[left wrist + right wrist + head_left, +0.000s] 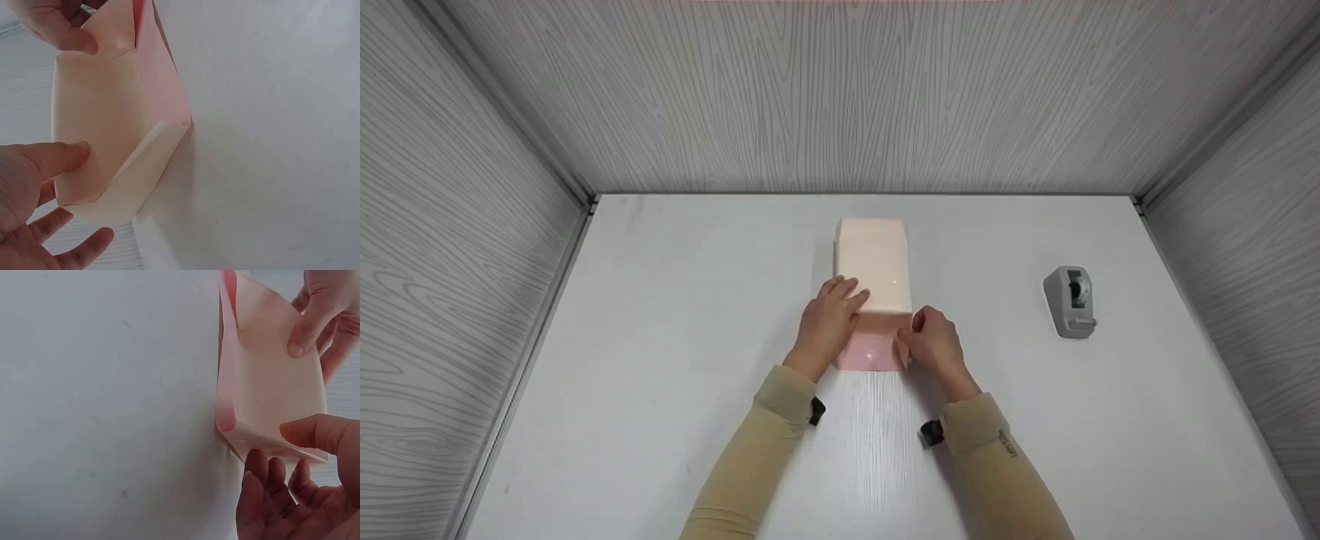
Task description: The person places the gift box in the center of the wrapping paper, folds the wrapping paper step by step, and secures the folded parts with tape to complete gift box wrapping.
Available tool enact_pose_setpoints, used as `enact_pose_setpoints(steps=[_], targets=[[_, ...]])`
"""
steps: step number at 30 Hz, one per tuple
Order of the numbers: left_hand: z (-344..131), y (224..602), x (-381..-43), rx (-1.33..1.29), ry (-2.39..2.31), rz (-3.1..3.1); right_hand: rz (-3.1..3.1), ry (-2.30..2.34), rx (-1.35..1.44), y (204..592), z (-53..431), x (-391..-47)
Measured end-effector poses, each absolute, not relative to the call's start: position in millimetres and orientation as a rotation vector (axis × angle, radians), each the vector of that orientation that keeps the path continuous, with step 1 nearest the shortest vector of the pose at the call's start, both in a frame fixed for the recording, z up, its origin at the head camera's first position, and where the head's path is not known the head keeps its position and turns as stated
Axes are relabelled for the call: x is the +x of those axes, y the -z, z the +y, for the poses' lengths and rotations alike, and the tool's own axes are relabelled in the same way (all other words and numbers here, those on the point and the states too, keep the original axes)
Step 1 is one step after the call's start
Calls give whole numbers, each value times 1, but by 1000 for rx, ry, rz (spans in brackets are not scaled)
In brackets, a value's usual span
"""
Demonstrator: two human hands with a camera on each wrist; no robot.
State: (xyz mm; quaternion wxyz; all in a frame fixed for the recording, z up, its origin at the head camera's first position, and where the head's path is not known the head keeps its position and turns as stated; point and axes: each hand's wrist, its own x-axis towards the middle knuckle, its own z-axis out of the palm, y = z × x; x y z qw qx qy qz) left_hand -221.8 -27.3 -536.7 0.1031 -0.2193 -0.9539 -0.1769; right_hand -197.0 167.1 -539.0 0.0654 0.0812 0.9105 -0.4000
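A long paper box (874, 262), cream with a pink flap (870, 356) at its near end, lies in the middle of the table. That end gapes open toward me. My left hand (825, 322) holds its left side; in the left wrist view the thumb (67, 157) presses the inner face while the fingers reach round outside. At the near right corner, my right hand (936, 341) pinches the side wall. Its thumb (315, 430) is inside the opening, with curled fingers (256, 467) underneath the cream side flap (264, 441).
A grey tape dispenser (1069, 301) with a roll in it stands on the white table (675, 300) to the right. Grey wood-grain panels (855, 97) enclose the table at the back and both sides. Each wrist carries a small black camera.
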Motion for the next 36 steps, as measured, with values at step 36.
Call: enact_pose_setpoints(steps=[36], targets=[[-27, 537, -220, -651, 535, -2784, 2505, 1473, 395, 549, 170, -177]])
